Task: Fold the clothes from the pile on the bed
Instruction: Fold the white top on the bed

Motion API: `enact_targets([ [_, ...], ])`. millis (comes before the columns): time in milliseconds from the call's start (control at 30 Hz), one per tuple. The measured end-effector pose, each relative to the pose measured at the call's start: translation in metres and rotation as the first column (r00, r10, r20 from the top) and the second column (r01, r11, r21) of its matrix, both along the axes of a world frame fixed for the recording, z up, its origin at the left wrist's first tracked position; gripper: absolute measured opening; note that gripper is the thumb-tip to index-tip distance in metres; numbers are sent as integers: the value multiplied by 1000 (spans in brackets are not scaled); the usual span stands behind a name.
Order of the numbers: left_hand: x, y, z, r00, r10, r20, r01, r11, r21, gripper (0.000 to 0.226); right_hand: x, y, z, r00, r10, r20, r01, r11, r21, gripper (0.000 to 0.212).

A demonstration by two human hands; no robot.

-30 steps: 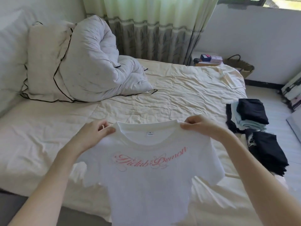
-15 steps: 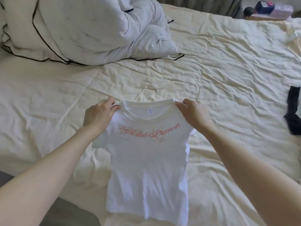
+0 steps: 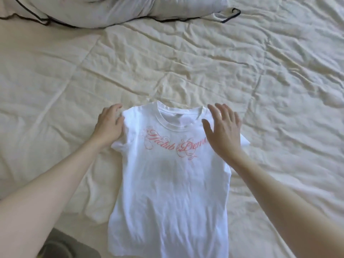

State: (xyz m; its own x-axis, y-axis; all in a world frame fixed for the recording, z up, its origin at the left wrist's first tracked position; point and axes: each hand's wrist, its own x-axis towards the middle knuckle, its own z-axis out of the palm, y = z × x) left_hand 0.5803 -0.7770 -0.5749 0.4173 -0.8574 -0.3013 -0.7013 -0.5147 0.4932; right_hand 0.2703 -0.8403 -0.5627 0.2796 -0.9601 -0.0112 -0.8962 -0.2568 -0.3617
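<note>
Looks steeply down from head height, close over the bed (image 3: 260,71), facing toward its far side with the bunched duvet (image 3: 115,10).

A white T-shirt (image 3: 167,192) with pink script lies flat, front up, on the creased cream sheet (image 3: 186,62). The left hand (image 3: 109,123) rests at its left shoulder, fingers loosely bent. The right hand (image 3: 223,129) is spread over the right shoulder. A duvet (image 3: 130,10) is bunched beyond.

Loads of open bed (image 3: 186,58) all round the t-shirt (image 3: 167,183), left, right and beyond the collar; only that bunched-up duvet (image 3: 115,10) blocks the far edge.
</note>
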Motion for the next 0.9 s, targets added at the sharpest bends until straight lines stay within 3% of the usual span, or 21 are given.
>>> enact_targets([
  [67, 6, 23, -21, 963, 223, -150, -209, 972, 108, 41, 6, 33, -16, 995, 97, -20, -97, 995, 1, 46],
  [133, 5, 39, -35, 835, 459, -303, -413, 887, 207, 31, 15, 58, -32, 982, 182, -49, -181, 983, 20, 49],
  [200, 0, 43, -44, 726, 555, -406, -493, 832, 255, 19, 27, 75, -47, 962, 258, -90, -251, 964, 82, 54],
  [333, -5, 42, -53, 553, 626, -550, -543, 771, 332, 32, 41, 88, -71, 948, 297, -115, -260, 930, 260, 59],
  [467, -2, 61, -47, 626, 658, -419, -678, 725, 125, 5, 45, 90, -79, 945, 299, -133, -245, 916, 318, 60],
  [500, 1, 67, -46, 598, 690, -408, -731, 678, 76, 6, 46, 90, -78, 946, 294, -134, -241, 918, 317, 60],
  [567, 3, 74, -44, 439, 737, -514, -820, 562, 107, 12, 50, 90, -75, 955, 267, -129, -224, 935, 276, 61],
  [633, 4, 73, -39, 214, 740, -638, -834, 478, 275, 15, 63, 89, -69, 953, 283, -105, -256, 942, 216, 58],
  [700, 8, 63, -32, 7, 664, -748, -756, 493, 431, 21, 88, 88, -63, 918, 389, -79, -376, 916, 140, 52],
  [733, 12, 57, -28, -37, 629, -777, -690, 546, 475, 26, 103, 87, -62, 889, 453, -71, -443, 889, 117, 52],
  [767, 16, 52, -24, -34, 611, -791, -622, 606, 495, 30, 118, 84, -61, 858, 509, -69, -501, 859, 111, 52],
  [833, 19, 44, -22, 93, 622, -777, -542, 686, 485, 34, 145, 79, -65, 795, 602, -79, -588, 796, 147, 55],
  [900, 19, 40, -24, 228, 628, -744, -620, 683, 387, 30, 162, 73, -75, 745, 662, -81, -633, 740, 227, 60],
])
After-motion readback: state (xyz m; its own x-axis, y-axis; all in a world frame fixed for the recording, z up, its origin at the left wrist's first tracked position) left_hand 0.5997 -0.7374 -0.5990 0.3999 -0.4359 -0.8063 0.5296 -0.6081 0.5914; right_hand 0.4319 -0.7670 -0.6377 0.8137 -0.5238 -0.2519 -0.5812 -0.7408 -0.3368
